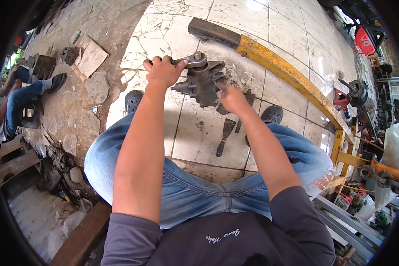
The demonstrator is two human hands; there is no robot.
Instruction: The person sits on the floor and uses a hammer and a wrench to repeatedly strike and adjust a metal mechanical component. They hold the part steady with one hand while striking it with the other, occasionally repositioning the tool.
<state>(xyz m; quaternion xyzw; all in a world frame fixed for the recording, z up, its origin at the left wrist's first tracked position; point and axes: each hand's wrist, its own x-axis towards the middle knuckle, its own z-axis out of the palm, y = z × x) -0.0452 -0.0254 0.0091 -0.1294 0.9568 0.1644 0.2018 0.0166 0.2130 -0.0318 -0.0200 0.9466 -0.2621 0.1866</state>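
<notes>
A grey metal gearbox housing [204, 88] stands on the tiles between my feet, with a flat steel lever [192, 59] fitted round its top shaft. My left hand [164, 71] is closed on the lever's outer end. Low on the housing's right side, my right hand [231, 97] has its fingers curled against the metal, partly hidden. Below them lie a putty knife [225, 137] with a dark handle and, beside it, a long dark tool [238, 126] partly behind my right arm.
A yellow steel hoist leg [279, 62] runs along the right, with metal parts [357, 91] beyond. At left, a co-worker's jeans-clad legs [19, 104] are near a metal block [42, 66] and cardboard [90, 57]. A wooden beam [75, 241] lies at lower left.
</notes>
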